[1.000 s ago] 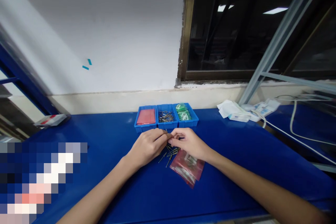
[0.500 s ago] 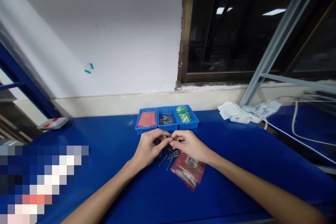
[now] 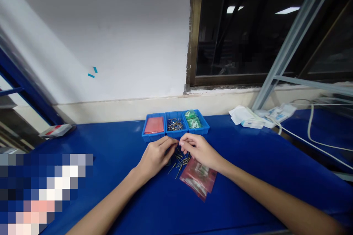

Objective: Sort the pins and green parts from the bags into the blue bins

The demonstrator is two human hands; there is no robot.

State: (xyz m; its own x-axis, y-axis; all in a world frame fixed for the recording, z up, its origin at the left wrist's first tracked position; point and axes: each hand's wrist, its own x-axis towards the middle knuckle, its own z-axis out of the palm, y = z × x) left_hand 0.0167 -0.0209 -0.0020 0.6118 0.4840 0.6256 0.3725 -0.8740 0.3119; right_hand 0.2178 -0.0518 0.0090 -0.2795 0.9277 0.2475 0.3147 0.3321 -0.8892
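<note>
My left hand (image 3: 156,155) is closed, thumb and fingertips pinched together; whatever they hold is hidden. Just to its right, my right hand (image 3: 200,150) has its fingers curled in against the thumb, and I cannot make out anything in them. The fingertips of both hands nearly meet. Below them, several loose pop rivets (image 3: 179,162) lie on the blue tabletop (image 3: 143,205). A red translucent bag (image 3: 197,180) with small contents lies under and in front of my right wrist.
Behind my hands three blue bins stand side by side: one with red bags (image 3: 154,125), one with pop rivets (image 3: 175,124), one with green bags (image 3: 193,119). White packets (image 3: 246,117) and a white cable (image 3: 311,158) lie at right. A box (image 3: 58,130) sits at far left.
My fingertips have come slightly apart. My left fingers have closed more tightly, and my right hand has curled and lifted a little. The rivets and the red bag stay in place.
</note>
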